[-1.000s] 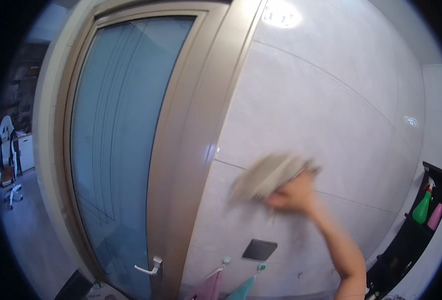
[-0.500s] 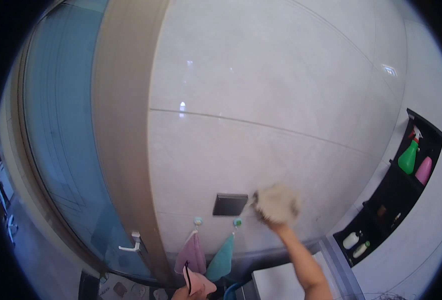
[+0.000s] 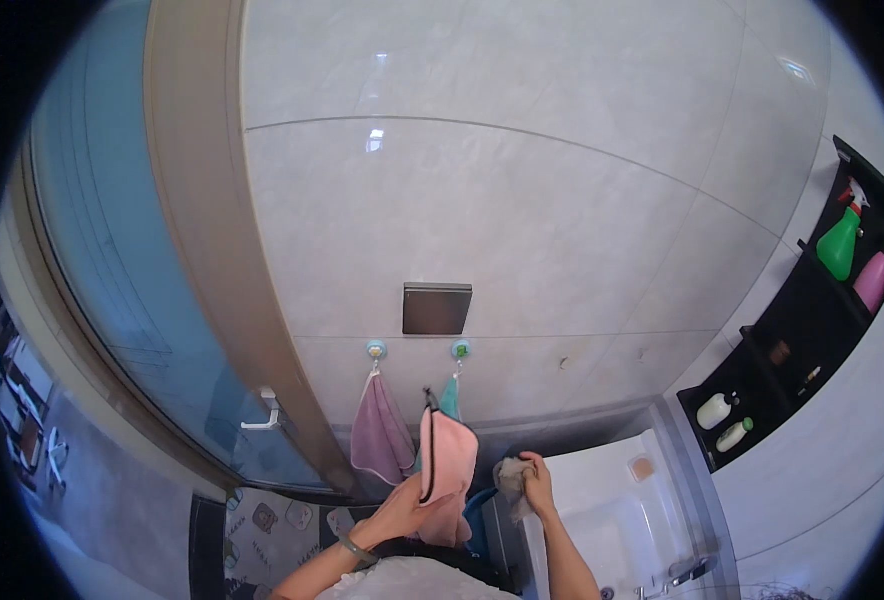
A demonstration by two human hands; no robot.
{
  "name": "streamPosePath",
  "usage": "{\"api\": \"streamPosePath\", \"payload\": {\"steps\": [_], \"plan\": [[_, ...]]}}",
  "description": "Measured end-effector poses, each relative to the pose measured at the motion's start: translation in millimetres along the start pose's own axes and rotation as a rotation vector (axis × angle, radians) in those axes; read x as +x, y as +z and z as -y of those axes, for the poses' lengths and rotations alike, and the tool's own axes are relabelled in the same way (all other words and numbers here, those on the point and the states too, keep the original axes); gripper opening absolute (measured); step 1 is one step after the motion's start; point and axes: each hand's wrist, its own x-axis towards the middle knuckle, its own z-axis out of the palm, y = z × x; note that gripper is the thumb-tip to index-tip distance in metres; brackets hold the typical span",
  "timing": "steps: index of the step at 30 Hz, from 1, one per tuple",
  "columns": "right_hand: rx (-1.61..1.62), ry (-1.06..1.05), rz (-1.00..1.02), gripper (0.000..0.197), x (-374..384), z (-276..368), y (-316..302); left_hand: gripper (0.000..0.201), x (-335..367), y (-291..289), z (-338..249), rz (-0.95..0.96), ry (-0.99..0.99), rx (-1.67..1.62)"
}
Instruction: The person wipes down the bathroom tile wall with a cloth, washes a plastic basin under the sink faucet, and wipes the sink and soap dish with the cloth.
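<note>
My left hand (image 3: 398, 515) is closed around a salmon-pink fabric piece with a black zip-like edge (image 3: 452, 452), held up in front of the wall. It partly covers a teal towel (image 3: 450, 396) behind it. Bunched in my right hand (image 3: 537, 488) is a beige-grey cloth (image 3: 509, 476), near the left edge of a white washbasin (image 3: 587, 480). My right hand is off the wall, with its fingers folded over the cloth. A mauve towel (image 3: 381, 432) hangs from a hook left of the pink piece.
A dark square wall plate (image 3: 437, 309) sits above the towel hooks. On the right, a black shelf (image 3: 762, 365) holds a green spray bottle (image 3: 839, 245), a pink bottle (image 3: 871, 281) and small bottles. At left stands a glass door with a white handle (image 3: 265, 413). A patterned mat (image 3: 267, 540) lies below.
My right hand has come down off the wall to the basin edge, bunching the cloth. My left hand has lifted the pink piece further into view. The view has tilted down.
</note>
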Motion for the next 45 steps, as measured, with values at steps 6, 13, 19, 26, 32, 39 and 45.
{"api": "streamPosePath", "payload": {"steps": [6, 13, 19, 26, 32, 39, 45], "plan": [[0.366, 0.061, 0.084, 0.047, -22.3, 142.5, -16.3, 0.037, 15.6, 11.0, -12.4, 0.0, 0.152, 0.163], [0.439, -0.034, 0.24, 0.021, -31.9, 208.2, -9.8, 0.043, 17.9, 13.3, 2.8, 0.179, 0.221, 0.13], [0.409, -0.204, 0.087, 0.016, -35.8, 219.1, -5.5, 0.063, 25.3, 21.4, -14.9, 0.034, 0.025, 0.054], [0.393, -0.186, 0.005, 0.02, -37.3, 227.7, -4.0, 0.042, 61.0, 36.9, -43.9, -0.131, 0.151, -0.138], [0.507, -0.213, 0.0, 0.02, -38.5, 219.3, -27.8, 0.028, 86.5, 51.0, -52.4, -0.13, 0.135, -0.1], [0.73, -0.139, -0.077, 0.021, -35.2, 203.8, -45.3, 0.022, 112.1, 65.1, -50.1, 0.115, 0.031, -0.485], [0.842, -0.1, -0.046, 0.022, -33.3, 197.4, -47.2, 0.016, 121.1, 76.9, -72.9, 0.197, -0.086, -0.19]]}}
